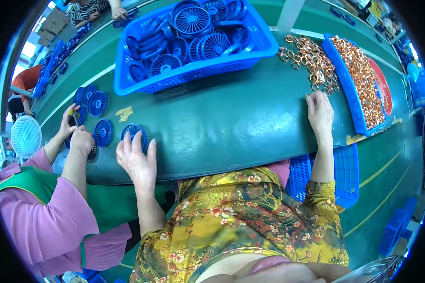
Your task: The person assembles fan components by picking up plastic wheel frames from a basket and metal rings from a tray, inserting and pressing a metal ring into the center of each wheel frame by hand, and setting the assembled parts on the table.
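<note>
My left hand is at the near edge of the table, fingers spread, their tips at the near rim of a round blue spoked grille. Whether they touch it I cannot tell. Farther right, my right hand has its fingertips drawn together at the near side of a loose pile of copper-coloured rings. What lies between those fingertips, if anything, is hidden. More blue grilles lie to the left, one alone and another in a small cluster.
A large blue basket heaped with blue grilles stands at the far side of the green table. On the right is a blue tray full of copper rings, beside a red dish. A co-worker's hands handle parts at left.
</note>
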Demonstrator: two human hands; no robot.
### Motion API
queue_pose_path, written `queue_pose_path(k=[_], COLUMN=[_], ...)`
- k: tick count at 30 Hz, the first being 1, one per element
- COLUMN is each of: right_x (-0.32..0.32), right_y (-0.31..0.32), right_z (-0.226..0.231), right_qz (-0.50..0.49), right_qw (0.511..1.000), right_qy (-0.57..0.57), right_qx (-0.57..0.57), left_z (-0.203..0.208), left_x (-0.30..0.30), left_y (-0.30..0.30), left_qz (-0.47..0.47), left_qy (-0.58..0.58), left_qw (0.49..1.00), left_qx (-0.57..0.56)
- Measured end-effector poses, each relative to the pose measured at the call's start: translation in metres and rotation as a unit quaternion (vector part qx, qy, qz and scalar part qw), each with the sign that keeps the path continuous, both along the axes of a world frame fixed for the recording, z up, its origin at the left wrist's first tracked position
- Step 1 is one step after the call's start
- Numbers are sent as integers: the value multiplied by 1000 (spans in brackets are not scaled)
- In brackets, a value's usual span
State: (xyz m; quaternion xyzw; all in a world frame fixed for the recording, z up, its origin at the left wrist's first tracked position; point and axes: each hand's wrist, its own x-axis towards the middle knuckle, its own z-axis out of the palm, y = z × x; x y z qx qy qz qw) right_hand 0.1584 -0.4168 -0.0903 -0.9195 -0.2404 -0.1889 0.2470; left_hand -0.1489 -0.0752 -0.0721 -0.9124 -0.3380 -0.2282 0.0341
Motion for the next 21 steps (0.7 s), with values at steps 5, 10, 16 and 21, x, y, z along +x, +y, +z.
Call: queue_pose_path(k=[5,10,16,21], right_x=[16,20,-7,-35], right_y=[-2,-6,2,9], right_z=[-2,-4,2,14], right_qz=[-74,-124,-54,39], right_qw=[997,992,995,984], right_qy=[39,-30,8,101], right_qx=[1,-8,-79,141], left_z=[45,77,82,87], left_x=[69,185,297,286], left_y=[-16,4,64,54], left_qz=[-246,-298,-126,-99], left_qy=[-182,-220,-27,-3], left_qw=[952,928,987,995], left_qx=[-32,35,-92,-11])
